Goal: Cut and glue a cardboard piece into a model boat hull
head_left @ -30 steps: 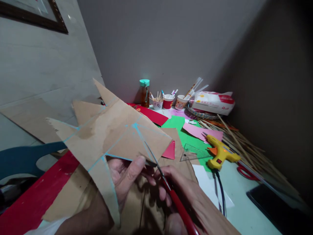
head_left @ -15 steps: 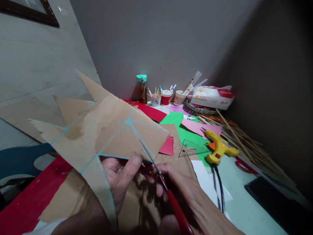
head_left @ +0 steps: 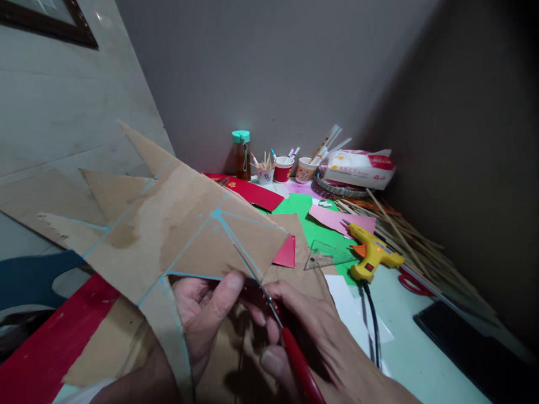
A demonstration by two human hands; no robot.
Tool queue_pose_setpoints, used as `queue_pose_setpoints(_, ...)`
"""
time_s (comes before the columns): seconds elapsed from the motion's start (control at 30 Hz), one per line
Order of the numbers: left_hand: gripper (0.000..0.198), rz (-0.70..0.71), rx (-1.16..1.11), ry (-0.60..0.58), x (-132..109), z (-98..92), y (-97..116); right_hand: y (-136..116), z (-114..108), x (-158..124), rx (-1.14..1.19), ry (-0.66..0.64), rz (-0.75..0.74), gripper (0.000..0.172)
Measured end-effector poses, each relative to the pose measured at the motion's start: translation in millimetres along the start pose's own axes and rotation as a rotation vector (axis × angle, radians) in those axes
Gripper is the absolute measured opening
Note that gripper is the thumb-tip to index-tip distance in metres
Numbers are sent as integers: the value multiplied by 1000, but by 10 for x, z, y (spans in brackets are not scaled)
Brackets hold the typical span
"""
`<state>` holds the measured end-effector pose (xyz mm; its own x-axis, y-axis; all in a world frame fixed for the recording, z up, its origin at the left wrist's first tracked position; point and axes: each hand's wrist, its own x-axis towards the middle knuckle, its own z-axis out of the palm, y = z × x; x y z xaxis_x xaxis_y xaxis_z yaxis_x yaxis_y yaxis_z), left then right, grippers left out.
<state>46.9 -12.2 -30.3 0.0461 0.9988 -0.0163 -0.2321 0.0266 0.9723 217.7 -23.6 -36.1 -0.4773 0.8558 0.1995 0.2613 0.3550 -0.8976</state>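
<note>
A piece of brown cardboard (head_left: pixel 185 224) with pointed arms and light-blue drawn lines is held up above the table. My left hand (head_left: pixel 210 308) grips its lower edge, thumb on the near face and the fingers partly hidden behind. My right hand (head_left: pixel 311 331) is closed around red-handled scissors (head_left: pixel 301 359). One scissor blade lies over the cardboard's face beside a slanting blue line, at the lower right corner; the other blade is hidden behind the cardboard.
On the right lie a yellow glue gun (head_left: pixel 373 252) with a black cord, a clear set square (head_left: pixel 328 255), wooden sticks (head_left: pixel 412 247) and a black phone-like slab (head_left: pixel 463 342). Paper cups (head_left: pixel 283 170), a bottle (head_left: pixel 241 157) and a tissue pack (head_left: pixel 360 168) stand by the wall.
The view has shifted slightly. The cardboard and both hands sit a little further left and lower. My right thumb shows more clearly by the scissor handle; both holds stay the same.
</note>
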Motion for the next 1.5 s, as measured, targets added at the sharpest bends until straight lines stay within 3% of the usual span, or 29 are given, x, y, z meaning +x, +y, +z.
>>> queue_pose_setpoints(0.27, 33, -13, -34, -85, 35, -31, -8, 98, 76, 90, 60, -27, -69, 8)
queue_pose_setpoints(0.5, 30, 19, 7, -14, 68, -47, 2, 186, 147, 161, 0, 81, -198, 11)
queue_pose_setpoints(0.6, 30, 51, 35, 18, 80, -74, 3, 206, 156, 179, -17, 56, -200, 7)
queue_pose_setpoints(0.83, 42, -14, 28, -77, 67, -163, 27, 164, 147, 205, 38, 41, -205, 6)
queue_pose_setpoints(1.03, 38, -2, -106, 61, 13, -131, -49, 194, 148, 164, 6, 63, -288, 6)
queue_pose_setpoints(1.17, 39, -25, -102, 101, 3, -123, -71, 174, 120, 136, -44, 70, -185, 11)
queue_pose_setpoints(1.27, 37, -72, -93, 68, -10, -131, -65, 110, 84, 127, -44, 69, -70, 19)
queue_pose_setpoints(1.5, 37, -106, -92, 62, -42, -108, -73, 77, 69, 149, 57, 18, -67, 22)
